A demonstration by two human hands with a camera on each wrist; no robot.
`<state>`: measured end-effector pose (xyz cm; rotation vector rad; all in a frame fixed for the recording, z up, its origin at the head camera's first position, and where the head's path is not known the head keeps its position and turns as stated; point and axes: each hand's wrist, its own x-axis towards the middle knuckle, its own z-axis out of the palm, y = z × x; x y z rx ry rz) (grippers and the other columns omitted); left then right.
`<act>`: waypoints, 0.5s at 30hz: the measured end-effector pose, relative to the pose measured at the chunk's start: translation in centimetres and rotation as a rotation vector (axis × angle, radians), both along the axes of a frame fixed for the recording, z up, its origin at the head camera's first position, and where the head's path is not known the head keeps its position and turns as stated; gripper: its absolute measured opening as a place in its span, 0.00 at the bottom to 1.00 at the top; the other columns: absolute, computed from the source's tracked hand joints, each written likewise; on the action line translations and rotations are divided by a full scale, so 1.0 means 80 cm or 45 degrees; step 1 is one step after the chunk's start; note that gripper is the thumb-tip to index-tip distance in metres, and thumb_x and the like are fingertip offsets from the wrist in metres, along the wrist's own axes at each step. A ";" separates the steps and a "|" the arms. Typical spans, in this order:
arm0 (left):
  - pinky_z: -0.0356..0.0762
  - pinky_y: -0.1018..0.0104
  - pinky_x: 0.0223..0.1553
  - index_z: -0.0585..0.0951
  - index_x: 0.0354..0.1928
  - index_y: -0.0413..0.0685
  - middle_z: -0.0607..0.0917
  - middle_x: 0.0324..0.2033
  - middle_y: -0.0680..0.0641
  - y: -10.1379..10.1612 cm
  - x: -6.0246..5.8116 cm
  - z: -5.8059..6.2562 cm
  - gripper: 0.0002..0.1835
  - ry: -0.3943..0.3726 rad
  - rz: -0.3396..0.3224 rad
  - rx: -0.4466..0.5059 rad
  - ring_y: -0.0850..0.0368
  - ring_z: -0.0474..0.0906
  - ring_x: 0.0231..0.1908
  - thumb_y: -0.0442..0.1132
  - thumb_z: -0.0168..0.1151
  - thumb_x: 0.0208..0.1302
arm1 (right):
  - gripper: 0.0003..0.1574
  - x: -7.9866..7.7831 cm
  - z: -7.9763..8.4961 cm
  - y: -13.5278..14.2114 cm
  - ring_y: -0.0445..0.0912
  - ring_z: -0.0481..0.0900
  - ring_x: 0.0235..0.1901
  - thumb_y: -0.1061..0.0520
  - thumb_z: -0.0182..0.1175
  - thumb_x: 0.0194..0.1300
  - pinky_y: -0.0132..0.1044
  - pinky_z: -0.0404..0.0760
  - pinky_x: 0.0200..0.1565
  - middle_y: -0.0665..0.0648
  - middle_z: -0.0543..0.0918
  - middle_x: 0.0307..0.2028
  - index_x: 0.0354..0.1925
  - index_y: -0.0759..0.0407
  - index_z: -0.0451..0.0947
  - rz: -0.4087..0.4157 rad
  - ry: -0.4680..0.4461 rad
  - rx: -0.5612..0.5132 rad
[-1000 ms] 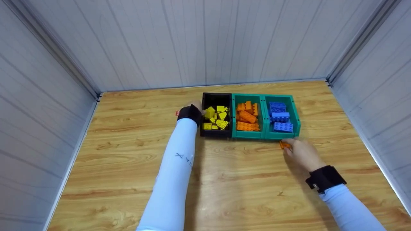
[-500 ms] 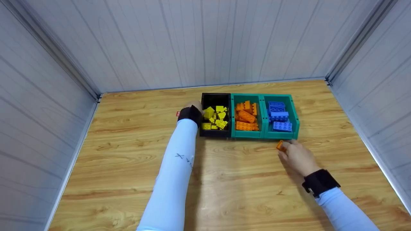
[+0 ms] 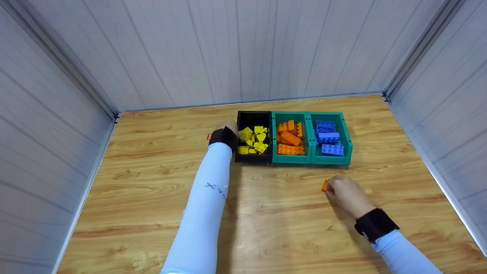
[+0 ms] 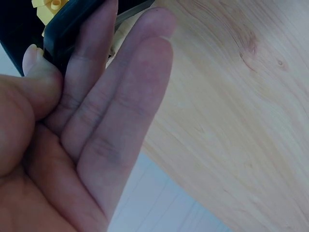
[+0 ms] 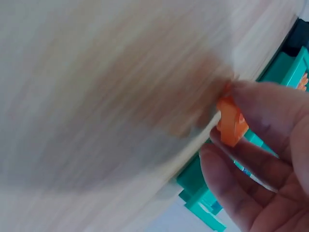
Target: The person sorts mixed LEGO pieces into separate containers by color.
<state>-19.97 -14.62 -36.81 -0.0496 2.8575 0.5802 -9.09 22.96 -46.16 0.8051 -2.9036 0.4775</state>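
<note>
In the head view, my left hand [image 3: 228,126] is at the left side of a black bin [image 3: 254,158] holding yellow bricks [image 3: 260,147]. The left wrist view shows that hand [image 4: 91,125] pinching the bin's wall [image 4: 65,29], thumb inside and fingers along the outside. My right hand [image 3: 349,195] is over the table in front of the bins, holding an orange brick [image 3: 324,185]. From the right wrist, the orange brick [image 5: 229,124] appears between thumb and fingertips. Part of the brick is hidden behind the thumb.
Right of the black bin, joined side by side, stand a green bin [image 3: 291,160] of orange bricks [image 3: 290,138] and another green bin [image 3: 330,161] of blue bricks [image 3: 329,137]. A small red piece [image 3: 209,136] lies left of my left wrist. Pale walls [image 3: 190,57] enclose the wooden table.
My right hand has drawn the orange brick back from the right green bin's front edge, toward me and slightly left. The left hand keeps its place at the black bin.
</note>
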 end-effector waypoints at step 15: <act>0.75 0.59 0.37 0.84 0.34 0.40 0.80 0.26 0.47 -0.004 -0.024 -0.026 0.14 -0.088 0.035 0.058 0.53 0.73 0.29 0.43 0.59 0.73 | 0.29 -0.032 0.070 -0.066 0.60 0.82 0.45 0.64 0.71 0.58 0.51 0.81 0.47 0.68 0.84 0.47 0.58 0.70 0.77 0.151 -0.021 -0.005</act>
